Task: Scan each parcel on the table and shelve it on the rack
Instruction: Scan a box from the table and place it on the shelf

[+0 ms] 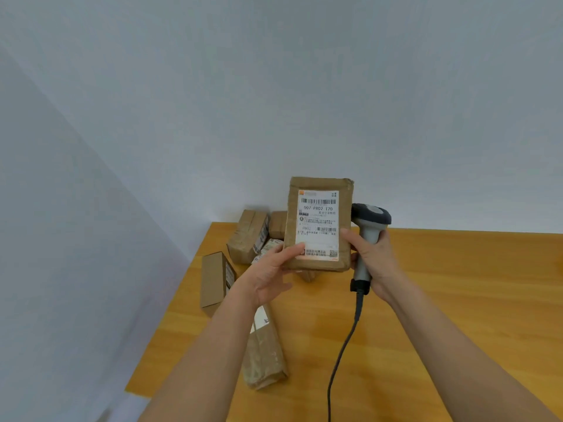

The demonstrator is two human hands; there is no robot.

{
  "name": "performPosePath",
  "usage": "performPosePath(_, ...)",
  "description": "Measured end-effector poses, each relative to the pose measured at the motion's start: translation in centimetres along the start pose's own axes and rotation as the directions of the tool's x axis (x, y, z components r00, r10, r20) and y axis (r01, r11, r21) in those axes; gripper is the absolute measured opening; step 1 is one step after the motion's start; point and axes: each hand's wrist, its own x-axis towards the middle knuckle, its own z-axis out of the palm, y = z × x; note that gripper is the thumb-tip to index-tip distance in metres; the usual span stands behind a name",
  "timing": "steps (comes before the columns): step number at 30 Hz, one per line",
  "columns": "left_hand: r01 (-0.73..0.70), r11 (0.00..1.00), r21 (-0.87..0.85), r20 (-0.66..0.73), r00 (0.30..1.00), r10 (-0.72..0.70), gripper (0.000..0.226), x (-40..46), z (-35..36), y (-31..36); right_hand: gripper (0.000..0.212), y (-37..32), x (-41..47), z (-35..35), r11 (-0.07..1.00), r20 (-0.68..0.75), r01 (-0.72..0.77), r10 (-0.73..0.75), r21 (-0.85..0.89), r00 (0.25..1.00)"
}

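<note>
We see the left hand (271, 277) holding a labelled parcel (318, 223) upright above the table (457, 300); just right of the parcel, the right hand (376, 263) grips a corded scanner (367, 239). Further parcels (248, 236) lie left of it.

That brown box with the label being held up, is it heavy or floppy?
Probably light: the left hand props the box upright by its bottom edge alone. Likely stiff, since it stands flat without sagging. Its dented top corner suggests thin cardboard.
</note>
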Motion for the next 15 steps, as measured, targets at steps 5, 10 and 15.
performPosePath(5, -0.031, 0.999, -0.017, 0.019, 0.999, 0.031, 0.046, -1.1, 0.1, 1.0, 0.067, -1.2, -0.5, -0.1, 0.993, 0.104, -0.017, 0.03, -0.12, 0.994)
performPosePath(10, -0.015, 0.999, 0.04, -0.172, 0.985, 0.022, 0.036, -0.9, -0.2, 0.7, 0.028, -2.5, -1.2, 0.2, 0.967, 0.06, -0.037, 0.054, -0.254, 0.997)
performPosePath(15, 0.009, 0.999, -0.041, -0.34, 0.94, -0.022, 0.039, 0.2, -1.3, -0.1, 0.023, -3.8, -2.1, 0.7, 0.963, 0.133, 0.002, 0.035, -0.27, 0.991)
